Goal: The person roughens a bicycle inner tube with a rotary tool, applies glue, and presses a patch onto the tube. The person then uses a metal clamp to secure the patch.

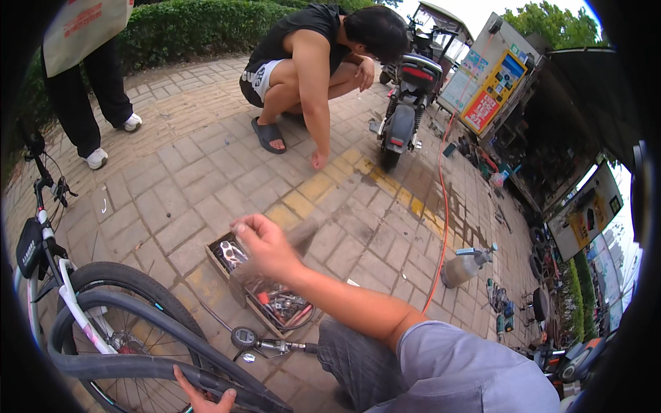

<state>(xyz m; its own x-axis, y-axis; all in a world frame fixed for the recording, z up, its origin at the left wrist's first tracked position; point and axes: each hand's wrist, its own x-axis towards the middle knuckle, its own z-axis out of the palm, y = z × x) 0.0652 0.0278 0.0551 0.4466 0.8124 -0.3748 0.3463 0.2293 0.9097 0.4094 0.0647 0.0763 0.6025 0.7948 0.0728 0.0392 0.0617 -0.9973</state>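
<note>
Black rubber inner tube (138,310) pinched under curled left hand (206,398); right hand (265,244), fingers half-curled and seemingly empty, hovers above wooden tool box (220,261): reach deliberately, steadying the tube.

Far left, someone carries a pale shopping bag (81,24) with red print. Far right of me stands a white kiosk with a yellow and red panel (494,89) and a blue screen (511,69). Nearer right, a rectangular signboard (585,213) leans, white-edged with yellow patches
</note>
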